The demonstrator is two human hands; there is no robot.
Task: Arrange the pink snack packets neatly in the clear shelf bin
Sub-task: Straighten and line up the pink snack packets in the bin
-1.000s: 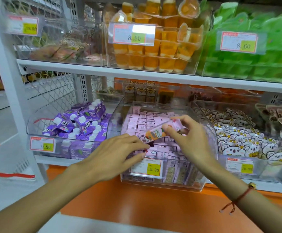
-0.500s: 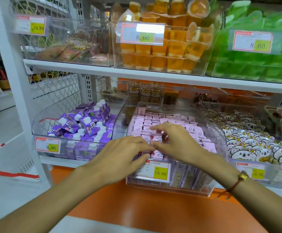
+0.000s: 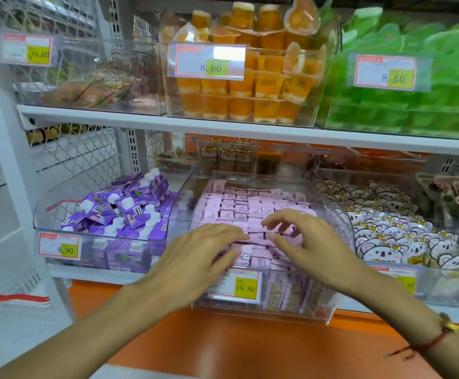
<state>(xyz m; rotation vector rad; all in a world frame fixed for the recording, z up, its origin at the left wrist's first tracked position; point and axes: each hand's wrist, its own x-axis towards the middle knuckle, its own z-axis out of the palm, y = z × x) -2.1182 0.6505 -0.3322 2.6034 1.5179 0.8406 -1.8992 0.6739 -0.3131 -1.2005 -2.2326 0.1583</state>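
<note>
where fingers (image 3: 270, 222) hover, pink packets (image 3: 239, 206) lie beneath.

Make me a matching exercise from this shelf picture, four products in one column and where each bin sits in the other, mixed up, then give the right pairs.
Things:
1. pink snack packets
2. purple cartons
3. orange jelly cups
4. koala-face packets

Places:
A. upper shelf, middle bin, behind the 8.60 tag
B. lower shelf, bin left of the pink one
C. lower shelf, bin right of the pink one
D. lower shelf, clear shelf bin under both hands

Pairs: 1-D, 2-B, 3-A, 4-C. The left hand and right hand both rest on the pink packets.
</note>
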